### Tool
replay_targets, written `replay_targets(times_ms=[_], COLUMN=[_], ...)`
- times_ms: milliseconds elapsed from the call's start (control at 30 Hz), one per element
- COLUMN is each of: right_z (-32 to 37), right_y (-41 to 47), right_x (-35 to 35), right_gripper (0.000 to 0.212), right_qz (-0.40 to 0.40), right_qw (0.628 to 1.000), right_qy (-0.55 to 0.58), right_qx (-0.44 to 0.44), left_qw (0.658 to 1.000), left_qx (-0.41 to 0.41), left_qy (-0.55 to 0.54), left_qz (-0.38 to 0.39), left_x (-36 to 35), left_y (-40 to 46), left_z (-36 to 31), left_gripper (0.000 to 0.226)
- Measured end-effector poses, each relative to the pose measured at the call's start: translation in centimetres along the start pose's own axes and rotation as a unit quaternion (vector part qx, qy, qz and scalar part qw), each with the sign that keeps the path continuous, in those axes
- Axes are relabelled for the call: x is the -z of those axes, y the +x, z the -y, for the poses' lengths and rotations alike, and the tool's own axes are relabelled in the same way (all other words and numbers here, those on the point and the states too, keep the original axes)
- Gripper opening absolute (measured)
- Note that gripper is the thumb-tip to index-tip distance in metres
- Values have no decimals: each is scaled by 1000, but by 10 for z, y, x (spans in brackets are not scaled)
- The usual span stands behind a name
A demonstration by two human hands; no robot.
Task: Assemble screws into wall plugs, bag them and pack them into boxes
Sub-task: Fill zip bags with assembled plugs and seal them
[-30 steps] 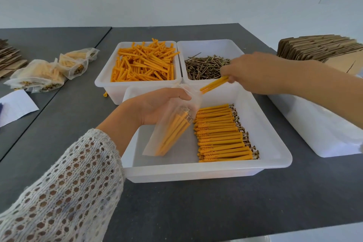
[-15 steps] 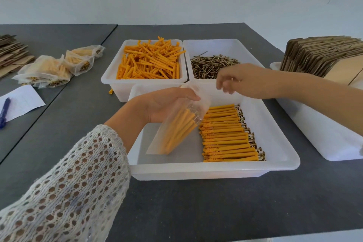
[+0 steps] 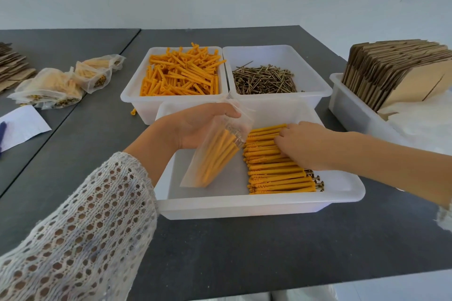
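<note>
Left hand (image 3: pixel 195 127) grips bag (image 3: pixel 215 154) by its mouth, tilted, likely so plugs slide in. Right hand (image 3: pixel 303 144), fingers curled down on plug row (image 3: pixel 276 173) just beside bag; whether it has pinched one, cannot tell. Tray (image 3: pixel 244 205) under both; plug bin (image 3: pixel 137 95), screws (image 3: pixel 264 79) beyond.

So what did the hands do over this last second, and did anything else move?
The right hand held a few plugs near the bag's mouth, let them go into the bag, then came down onto the row of assembled plugs in the front tray; whether it grips any yet is unclear. The left hand kept holding the bag open. The bins behind did not move.
</note>
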State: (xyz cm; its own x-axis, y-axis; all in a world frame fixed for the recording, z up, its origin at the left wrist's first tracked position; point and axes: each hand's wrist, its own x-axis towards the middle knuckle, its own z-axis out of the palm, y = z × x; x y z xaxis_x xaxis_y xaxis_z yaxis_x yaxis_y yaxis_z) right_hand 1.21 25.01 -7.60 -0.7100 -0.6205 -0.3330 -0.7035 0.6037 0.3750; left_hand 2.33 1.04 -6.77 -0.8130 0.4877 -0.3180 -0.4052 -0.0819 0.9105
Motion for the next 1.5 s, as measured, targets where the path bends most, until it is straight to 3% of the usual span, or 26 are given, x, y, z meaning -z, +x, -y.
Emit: replay_targets(times_ms=[167, 300, 500, 633, 700, 867, 1033, 1167, 1267, 1333, 1400, 1500], right_z=[-8, -10, -7, -7, -15, -48, -43, -15, -15, -24, -34, -32], right_y=[-9, -12, -15, -21, -24, -26, -9, 11, 12, 8, 1, -10], right_x=[1, 2, 3, 13, 28, 79, 108, 105, 97, 88, 78, 60], right_gripper=[31, 24, 23, 11, 22, 25, 26, 19, 26, 24, 19, 8], right_qz=[17, 26, 42, 53, 28, -44, -100, -102, -130, -154, -133, 31], right_qw=[998, 996, 996, 994, 996, 995, 992, 969, 928, 928, 942, 967], right_qy=[28, 36, 33, 84, 79, 39, 71, 216, 347, 340, 308, 252], right_qx=[48, 75, 66, 37, 9, -79, -41, 60, 48, 10, -30, -28], left_qw=[1000, 1000, 1000, 1000, 1000, 1000, 1000, 1000, 999, 1000, 1000, 1000], left_qx=[2, 12, 13, 11, 13, 13, 20, 18, 17, 8, 3, 0], left_qy=[1, 7, 14, 8, 4, 6, 9, 17, 15, 4, 3, 2], left_qz=[-8, -17, -13, -11, -11, -11, -2, 19, 25, 22, 23, 21], left_x=[0, 0, 0, 0, 1, 0, -4, -7, -4, -1, 0, 2], left_y=[0, 0, 1, 2, 2, 2, 0, 0, 1, 2, 3, 4], left_z=[0, -1, 0, 0, -1, -1, -1, 0, 1, 0, 0, 1], left_gripper=[37, 43, 45, 42, 42, 41, 45, 41, 47, 44, 38, 40])
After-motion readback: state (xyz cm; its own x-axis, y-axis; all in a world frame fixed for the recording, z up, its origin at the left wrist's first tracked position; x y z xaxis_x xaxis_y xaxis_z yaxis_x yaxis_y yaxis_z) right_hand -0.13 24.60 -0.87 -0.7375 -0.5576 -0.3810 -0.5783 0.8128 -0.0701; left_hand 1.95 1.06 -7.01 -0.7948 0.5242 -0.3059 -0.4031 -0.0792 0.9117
